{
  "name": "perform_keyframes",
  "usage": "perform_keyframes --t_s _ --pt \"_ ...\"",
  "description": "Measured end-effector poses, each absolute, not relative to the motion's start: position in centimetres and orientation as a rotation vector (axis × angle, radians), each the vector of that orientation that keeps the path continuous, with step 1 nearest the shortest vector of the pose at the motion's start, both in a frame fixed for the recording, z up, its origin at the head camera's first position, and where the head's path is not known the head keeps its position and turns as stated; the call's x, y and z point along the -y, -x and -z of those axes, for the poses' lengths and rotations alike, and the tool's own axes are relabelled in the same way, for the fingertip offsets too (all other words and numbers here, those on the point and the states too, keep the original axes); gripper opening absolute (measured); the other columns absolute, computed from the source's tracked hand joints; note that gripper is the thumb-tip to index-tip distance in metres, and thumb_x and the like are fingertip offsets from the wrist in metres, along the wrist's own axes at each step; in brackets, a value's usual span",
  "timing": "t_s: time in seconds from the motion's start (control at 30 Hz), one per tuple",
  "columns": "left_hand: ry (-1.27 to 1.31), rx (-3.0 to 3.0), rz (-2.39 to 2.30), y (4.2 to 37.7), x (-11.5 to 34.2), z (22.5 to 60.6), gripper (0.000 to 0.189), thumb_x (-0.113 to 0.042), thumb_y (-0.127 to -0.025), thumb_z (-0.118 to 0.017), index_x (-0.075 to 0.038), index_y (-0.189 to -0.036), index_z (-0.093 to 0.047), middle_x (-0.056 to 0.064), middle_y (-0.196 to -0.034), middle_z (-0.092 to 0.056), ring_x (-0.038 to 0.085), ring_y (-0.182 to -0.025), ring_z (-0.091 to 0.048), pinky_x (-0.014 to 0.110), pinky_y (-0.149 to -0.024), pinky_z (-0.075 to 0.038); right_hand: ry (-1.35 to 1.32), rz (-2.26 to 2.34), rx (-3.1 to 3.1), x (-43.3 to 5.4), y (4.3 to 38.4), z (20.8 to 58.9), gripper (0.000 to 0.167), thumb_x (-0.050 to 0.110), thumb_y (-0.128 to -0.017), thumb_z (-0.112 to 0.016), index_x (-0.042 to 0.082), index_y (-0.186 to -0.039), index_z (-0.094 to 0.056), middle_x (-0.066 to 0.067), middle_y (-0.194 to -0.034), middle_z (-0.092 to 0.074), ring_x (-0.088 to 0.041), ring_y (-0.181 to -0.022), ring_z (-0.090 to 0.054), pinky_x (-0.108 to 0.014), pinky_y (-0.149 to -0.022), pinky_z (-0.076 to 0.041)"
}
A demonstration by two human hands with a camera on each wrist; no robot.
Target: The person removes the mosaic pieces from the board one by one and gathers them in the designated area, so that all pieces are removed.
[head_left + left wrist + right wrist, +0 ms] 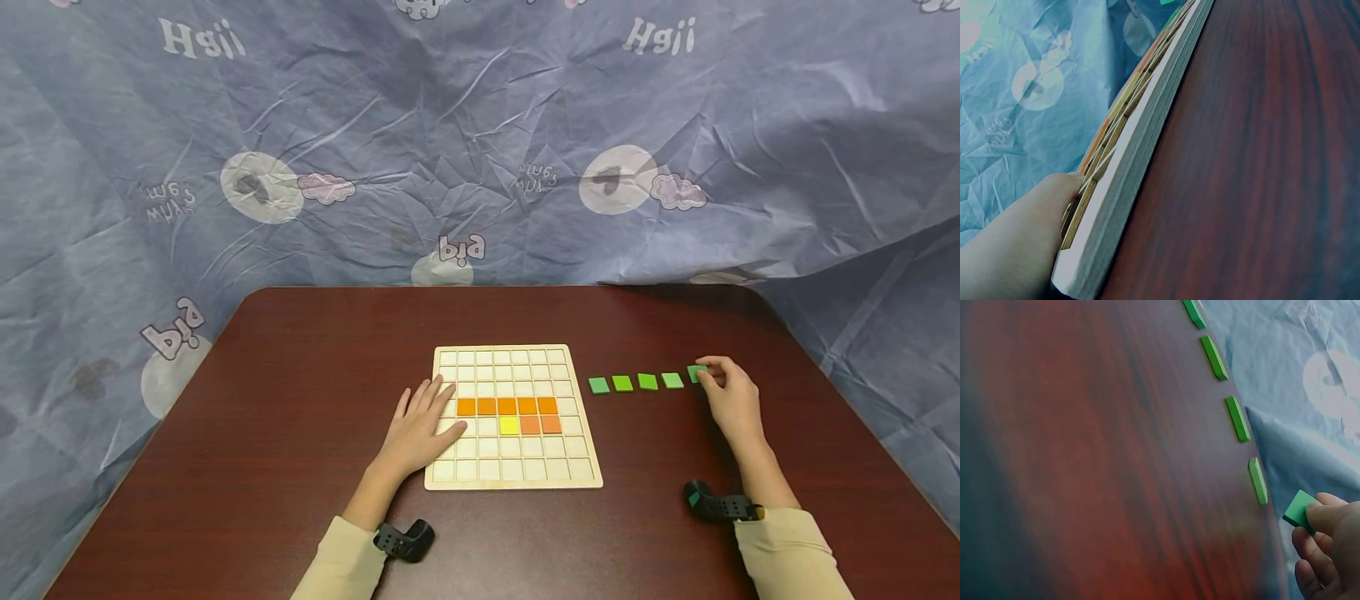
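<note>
A pale wooden grid board [465, 472] lies on the table. A row of orange tiles [507, 407] fills part of it, with a yellow tile [509, 426] and two darker orange tiles [541, 425] just below. Spread over the board's left edge, my left hand [417, 429] rests with straight fingers; its thumb [1054, 194] lies on the edge in the left wrist view. My right hand [733, 402] pinches a green square tile [1299, 509] between thumb and fingers, at the right end of a row of green tiles [647, 382].
The dark red-brown wooden table [300, 375] carries the board and tiles. Behind it hangs a wrinkled blue-grey cloth [420, 167] with printed shapes. Each wrist wears a black camera band, such as the right one [723, 506].
</note>
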State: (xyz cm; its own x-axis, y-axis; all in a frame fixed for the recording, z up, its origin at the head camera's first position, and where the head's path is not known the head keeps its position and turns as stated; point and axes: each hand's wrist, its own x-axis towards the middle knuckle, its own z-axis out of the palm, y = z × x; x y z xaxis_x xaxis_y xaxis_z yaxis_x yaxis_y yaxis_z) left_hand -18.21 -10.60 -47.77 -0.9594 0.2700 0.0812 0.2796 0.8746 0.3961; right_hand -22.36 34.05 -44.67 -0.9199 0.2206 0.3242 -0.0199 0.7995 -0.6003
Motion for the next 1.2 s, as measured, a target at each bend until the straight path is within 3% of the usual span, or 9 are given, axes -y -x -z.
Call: perform_keyframes --t_s 0.17,0.3,0.4,0.63,0.9,1.2 --pt "0.444 3.019 0.646 18.3 10.6 47.8 0.067 -0.055 -0.088 -0.041 -0.021 -0.145 -0.027 0.004 -0.153 -0.019 0.024 -0.141 -0.015 0.048 -0.114 -0.005 0.181 -0.885 2.626 -34.5 23.0 45.4 0.026 0.013 -0.091 -0.053 0.002 -0.114 -0.058 -0.020 -0.101 -0.058 0.013 -0.073 -0.036 -0.020 -0.062 -0.035" --pt "0.448 3.025 0.634 18.4 10.6 47.8 0.067 -0.056 -0.089 -0.039 -0.023 -0.145 -0.025 0.004 -0.153 -0.017 0.024 -0.141 -0.014 0.048 -0.114 -0.004 0.180 -0.902 2.661 -34.6 23.2 45.9 0.030 0.014 -0.092 -0.053 -0.001 -0.118 -0.055 -0.024 -0.105 -0.055 -0.015 -0.085 -0.051 -0.028 -0.067 -0.038" --pt "0.447 3.024 0.625 18.5 10.7 47.8 0.067 -0.057 -0.089 -0.039 -0.023 -0.145 -0.024 0.003 -0.153 -0.017 0.023 -0.141 -0.014 0.047 -0.114 -0.004 0.168 -0.904 2.671 -34.7 23.3 46.3 0.033 0.014 -0.093 -0.050 -0.002 -0.121 -0.052 -0.026 -0.106 -0.052 -0.033 -0.092 -0.049 -0.037 -0.070 -0.037" --pt "0.441 3.023 0.648 18.3 10.6 47.8 0.067 -0.056 -0.089 -0.040 -0.023 -0.145 -0.025 0.004 -0.153 -0.018 0.024 -0.141 -0.015 0.047 -0.114 -0.004 0.180 -0.833 2.709 -35.2 23.4 47.3 0.040 0.022 -0.096 -0.045 -0.002 -0.127 -0.048 -0.026 -0.114 -0.044 -0.034 -0.091 -0.045 -0.035 -0.067 -0.033" --pt "0.450 3.018 0.651 18.1 10.5 47.7 0.067 -0.055 -0.089 -0.040 -0.022 -0.145 -0.026 0.005 -0.153 -0.019 0.025 -0.141 -0.015 0.048 -0.114 -0.005 0.149 -0.803 2.679 -35.0 22.8 47.8 0.036 0.019 -0.096 -0.045 0.000 -0.126 -0.051 -0.027 -0.113 -0.045 -0.034 -0.090 -0.045 -0.043 -0.069 -0.036" --pt "0.437 3.019 0.632 18.2 10.6 47.8 0.067 -0.055 -0.088 -0.041 -0.021 -0.144 -0.027 0.005 -0.153 -0.019 0.024 -0.141 -0.015 0.048 -0.114 -0.005 0.143 -0.800 2.679 -34.8 23.0 47.9 0.038 0.021 -0.097 -0.042 -0.002 -0.126 -0.051 -0.028 -0.116 -0.042 -0.040 -0.100 -0.042 -0.050 -0.076 -0.036"
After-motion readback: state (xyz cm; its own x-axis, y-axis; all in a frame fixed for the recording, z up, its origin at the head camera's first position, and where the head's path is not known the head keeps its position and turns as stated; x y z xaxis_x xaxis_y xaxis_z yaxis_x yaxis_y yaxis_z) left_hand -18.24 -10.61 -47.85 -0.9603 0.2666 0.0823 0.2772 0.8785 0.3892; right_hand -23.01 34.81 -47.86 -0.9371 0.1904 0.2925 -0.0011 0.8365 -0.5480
